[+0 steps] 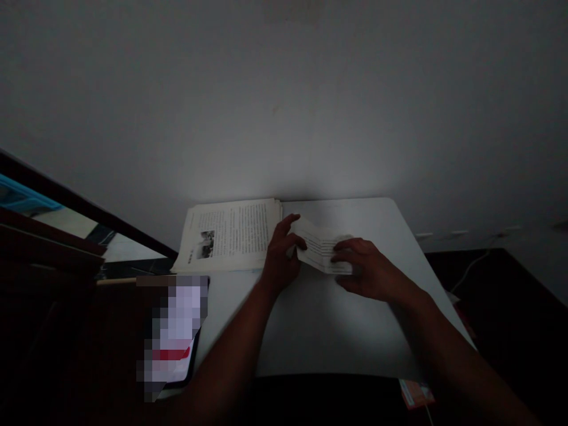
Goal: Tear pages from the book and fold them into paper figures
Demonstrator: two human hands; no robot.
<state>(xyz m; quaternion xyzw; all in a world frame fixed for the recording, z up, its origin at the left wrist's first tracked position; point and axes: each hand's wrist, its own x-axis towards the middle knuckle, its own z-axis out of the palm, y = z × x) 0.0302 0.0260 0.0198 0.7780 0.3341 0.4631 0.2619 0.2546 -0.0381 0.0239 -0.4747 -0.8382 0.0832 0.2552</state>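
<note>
Bench scene, left to right: phone [177,331] at the near-left edge; open book [228,234] at the back; left hand [279,260] pinching the left edge of a printed sheet [322,248]; right hand [368,272] gripping its right end. The sheet is held just above the white bench [332,331], beside the book.

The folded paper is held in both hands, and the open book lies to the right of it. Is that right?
Not quite. The left hand and right hand do hold the folded paper, but the open book lies to its left, not its right. The head view shows it.
</note>
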